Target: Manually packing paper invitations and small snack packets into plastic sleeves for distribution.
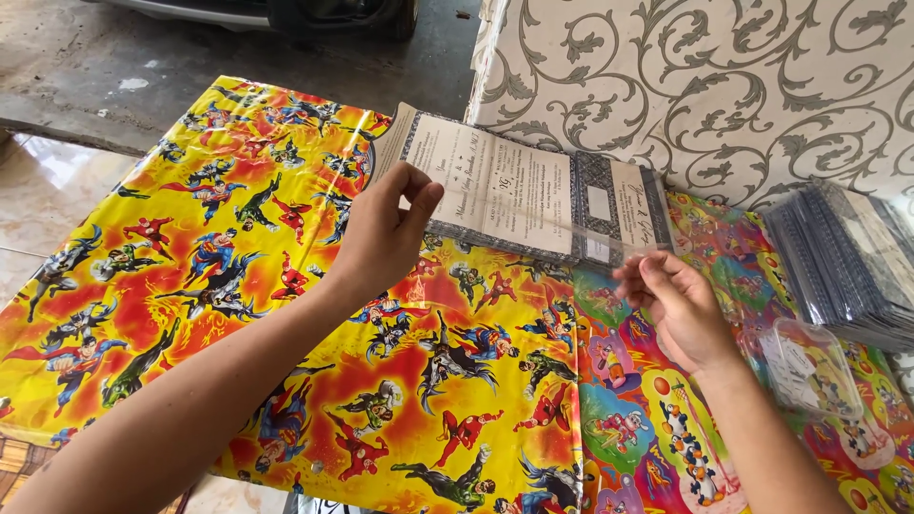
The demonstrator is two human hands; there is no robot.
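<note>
Two cartoon-print tablecloths (286,286) cover the table, card stack (847,257) at three o'clock, both hands, left hand (381,233) and right hand (671,305), pinching a sleeved card (519,190)

Bright, even daylight, seemingly from the upper left, with soft shadows, glare on the floor tiles (43,186) and sharp focus.

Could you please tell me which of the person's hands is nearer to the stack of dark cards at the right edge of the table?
The right hand is nearer, just left of the stack of cards. The left hand is far across the table, holding the printed card.
</note>
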